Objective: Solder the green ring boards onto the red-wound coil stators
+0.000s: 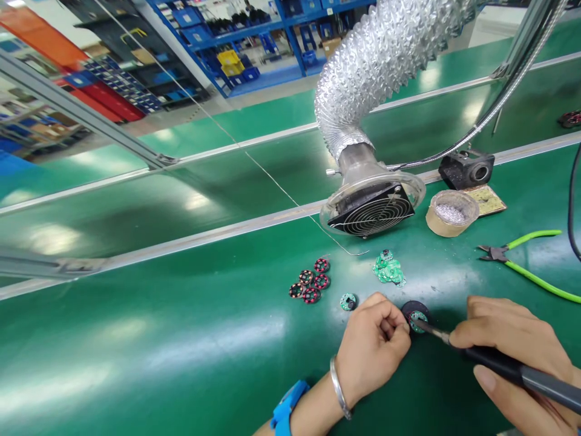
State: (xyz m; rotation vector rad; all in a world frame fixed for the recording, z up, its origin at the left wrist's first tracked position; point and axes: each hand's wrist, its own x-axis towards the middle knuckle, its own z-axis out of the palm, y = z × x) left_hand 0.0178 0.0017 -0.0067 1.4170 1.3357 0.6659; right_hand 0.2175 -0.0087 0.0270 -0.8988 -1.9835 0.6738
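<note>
while the right grip [521, 336] pinches the soldering iron [497, 363], the round board [415, 316] could shift if the left grip [373, 342], pressed together, slackens

No lettering, number, brand or sign can be read: the small pale rectangular tag [330, 11] on the blue metal shelving [267, 85], toward twelve o'clock, is too tiny.

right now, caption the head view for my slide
The right hand holds a soldering iron at a round green board, the left hand close beside it, a silver duct beyond.
</note>
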